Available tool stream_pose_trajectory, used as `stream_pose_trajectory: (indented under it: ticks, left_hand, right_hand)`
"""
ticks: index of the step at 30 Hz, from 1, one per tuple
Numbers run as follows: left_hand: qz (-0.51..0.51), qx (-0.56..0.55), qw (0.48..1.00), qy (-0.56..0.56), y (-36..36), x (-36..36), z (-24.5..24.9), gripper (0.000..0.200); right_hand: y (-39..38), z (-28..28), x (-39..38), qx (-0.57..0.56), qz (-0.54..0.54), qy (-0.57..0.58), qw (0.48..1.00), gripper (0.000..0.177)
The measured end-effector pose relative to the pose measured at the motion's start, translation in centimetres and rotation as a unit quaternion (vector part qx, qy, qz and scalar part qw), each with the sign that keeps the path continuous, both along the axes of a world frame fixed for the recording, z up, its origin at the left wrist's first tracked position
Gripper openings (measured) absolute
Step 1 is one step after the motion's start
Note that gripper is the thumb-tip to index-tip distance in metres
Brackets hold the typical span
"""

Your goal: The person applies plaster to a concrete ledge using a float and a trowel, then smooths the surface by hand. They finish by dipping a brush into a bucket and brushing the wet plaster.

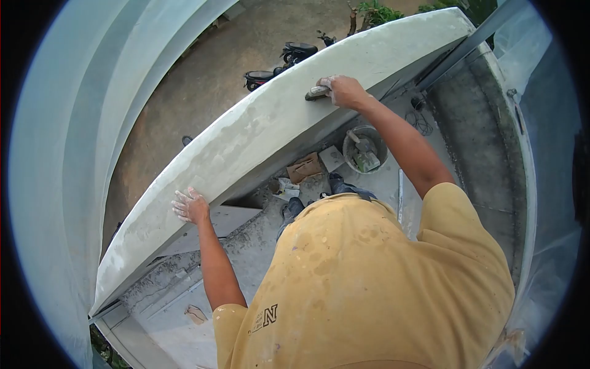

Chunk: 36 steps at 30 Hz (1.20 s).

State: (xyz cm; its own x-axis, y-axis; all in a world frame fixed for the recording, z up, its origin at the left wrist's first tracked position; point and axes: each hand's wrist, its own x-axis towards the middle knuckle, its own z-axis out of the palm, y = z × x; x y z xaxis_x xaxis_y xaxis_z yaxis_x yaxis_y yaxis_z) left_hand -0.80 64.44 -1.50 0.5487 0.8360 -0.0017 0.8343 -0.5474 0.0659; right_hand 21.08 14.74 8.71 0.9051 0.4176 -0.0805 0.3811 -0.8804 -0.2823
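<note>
Soft, even daylight, no hard shadows. Strong fisheye warp: parapet (258, 129) bows into arc, black vignette rings circular frame. Centre sharp; far ground (203, 80) slightly soft. Right edge pale, hazy. Dim shade below parapet.

The left hand (190, 206) has white smears. The ledge (258, 132) under it is pale grey-green with whiter patches. The small block (318, 93) in the right hand (344, 91) is grey-white. The shirt (381, 277) behind the hands is yellow with darker spots. The motorbike (294, 54) beyond the right hand is black.
</note>
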Motion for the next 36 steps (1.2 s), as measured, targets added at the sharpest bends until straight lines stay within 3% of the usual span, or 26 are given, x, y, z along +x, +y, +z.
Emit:
stream_pose_trajectory:
  ticks: [3,5,7,9,11,13,16,18,20,23,25,28,32,36]
  left_hand:
    - [-0.002,0.0,1.0,0.01,-3.2,2.4,0.1,0.068]
    - [-0.037,-0.001,0.999,0.012,-5.9,4.5,0.1,0.068]
    - [-0.079,0.0,0.997,0.013,-9.2,6.5,0.5,0.067]
    - [-0.109,0.001,0.994,0.01,-11.6,8.4,1.0,0.065]
    - [-0.12,0.002,0.993,0.0,-13.0,9.3,1.4,0.063]
    - [-0.128,0.013,0.992,-0.01,-12.8,9.2,1.1,0.061]
    - [-0.136,0.032,0.99,-0.024,-12.1,8.9,0.3,0.058]
    - [-0.142,0.037,0.989,-0.035,-11.8,8.8,0.1,0.057]
    - [-0.147,0.037,0.987,-0.049,-11.7,8.7,0.0,0.056]
    - [-0.145,0.037,0.987,-0.064,-11.4,8.8,-0.3,0.055]
    - [-0.146,0.028,0.986,-0.07,-11.5,8.7,0.0,0.055]
    - [-0.151,0.022,0.985,-0.08,-11.5,8.9,0.1,0.055]
    - [-0.165,0.018,0.98,-0.107,-11.7,8.6,0.1,0.054]
    - [-0.222,-0.021,0.958,-0.182,-8.7,8.2,-2.3,0.054]
  right_hand:
    - [-8.4,1.4,2.4,-0.073,-0.135,-0.085,0.985,0.034]
    - [-8.3,0.2,2.7,-0.039,-0.111,-0.109,0.987,0.029]
    - [-3.9,-0.8,1.2,-0.001,-0.058,-0.114,0.992,0.024]
    - [4.0,-1.3,-2.5,0.031,0.077,-0.104,0.991,0.02]
    - [10.1,-0.2,-5.7,0.092,0.173,-0.029,0.98,0.022]
    - [13.0,-0.2,-5.9,0.143,0.164,0.039,0.975,0.022]
    - [8.3,-0.4,-0.9,0.103,0.084,0.06,0.989,0.026]
    - [0.7,-0.9,3.7,0.132,-0.024,0.04,0.99,0.034]
    - [-8.3,0.0,7.8,0.08,-0.126,0.017,0.989,0.038]
    - [-20.1,-0.1,13.2,0.023,-0.268,-0.025,0.963,0.04]
    - [-23.1,0.6,14.1,-0.027,-0.359,-0.062,0.931,0.036]
    - [-18.9,0.0,13.3,-0.031,-0.326,-0.046,0.944,0.028]
    - [-0.2,-2.1,6.3,0.04,-0.114,-0.063,0.991,0.023]
    - [18.0,-1.2,-3.8,0.146,0.058,0.049,0.986,0.021]
